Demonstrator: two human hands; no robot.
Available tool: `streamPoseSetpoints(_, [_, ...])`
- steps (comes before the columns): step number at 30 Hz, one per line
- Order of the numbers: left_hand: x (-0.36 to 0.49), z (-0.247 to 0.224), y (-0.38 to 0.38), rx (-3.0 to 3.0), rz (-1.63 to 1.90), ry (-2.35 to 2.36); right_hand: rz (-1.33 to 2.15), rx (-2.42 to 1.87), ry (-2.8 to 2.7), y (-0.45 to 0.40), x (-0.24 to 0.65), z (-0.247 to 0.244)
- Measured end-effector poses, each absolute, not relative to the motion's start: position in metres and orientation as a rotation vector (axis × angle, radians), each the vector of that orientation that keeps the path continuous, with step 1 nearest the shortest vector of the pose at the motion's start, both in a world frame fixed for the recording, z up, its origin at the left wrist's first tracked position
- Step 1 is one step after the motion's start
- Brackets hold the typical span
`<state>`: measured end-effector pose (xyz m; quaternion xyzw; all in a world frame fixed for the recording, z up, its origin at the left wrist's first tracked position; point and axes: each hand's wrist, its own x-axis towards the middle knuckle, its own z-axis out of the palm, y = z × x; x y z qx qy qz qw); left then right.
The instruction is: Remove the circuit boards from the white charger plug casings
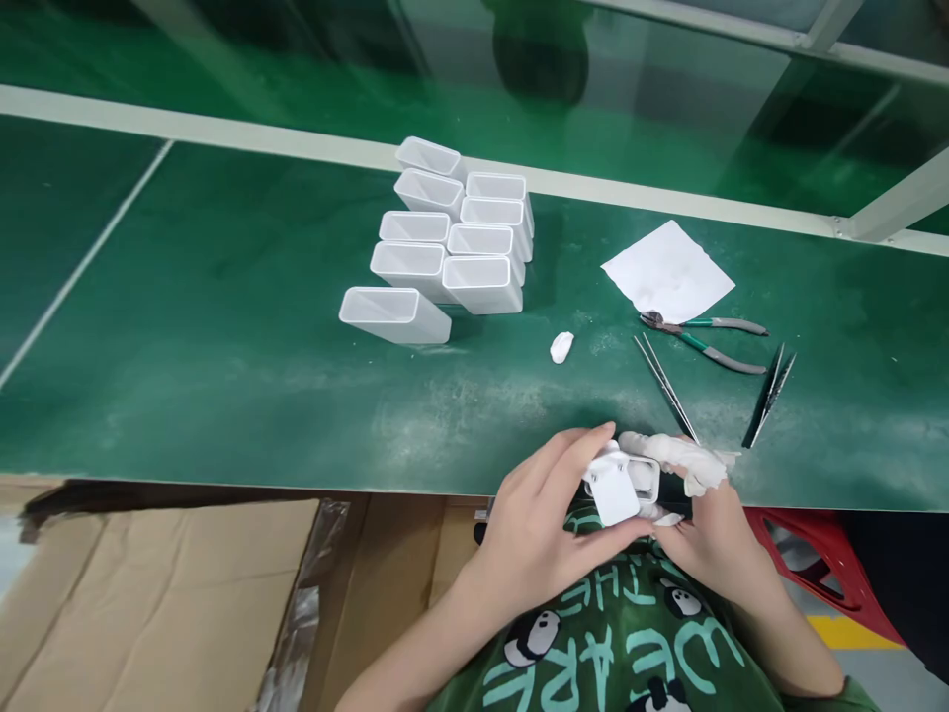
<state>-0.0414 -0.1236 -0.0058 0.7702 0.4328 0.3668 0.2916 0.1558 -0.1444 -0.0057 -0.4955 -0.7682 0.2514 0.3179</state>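
At the table's front edge, my left hand [530, 519] is closed around a small white plastic part [615, 494], thumb below and fingers above. This part has a flat square face and a hollow, rounded-rectangular end [647, 480] turned to the right. My right hand [716, 529] grips the hollow end from the other side, its fingers wrapped in white finger covers [682, 457]. Its fingertips are partly hidden. Just beyond that hand lie slim metal tweezers [667, 388]; a second pair of tweezers [769, 396] rests to the right.
Several open white rectangular containers [485, 287] stand grouped at the back middle of the green table [222, 396]. Pliers [704, 341] touch a white paper sheet [667, 267]. A crumpled white scrap [561, 347] lies nearby. Cardboard [163, 593] is below left, a red stool [822, 569] below right.
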Motion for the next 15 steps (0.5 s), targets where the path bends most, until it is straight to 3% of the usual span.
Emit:
streamPoseSetpoints(11, [-0.036, -0.016, -0.137, 1.130, 1.063, 0.700, 0.900, -1.264, -1.988, -0.143, 0.174, 0.010])
streamPoseSetpoints(15, [-0.032, -0.017, -0.142, 1.078, 1.061, 0.689, 0.519, -1.462, -1.900, -0.134, 0.183, 0.016])
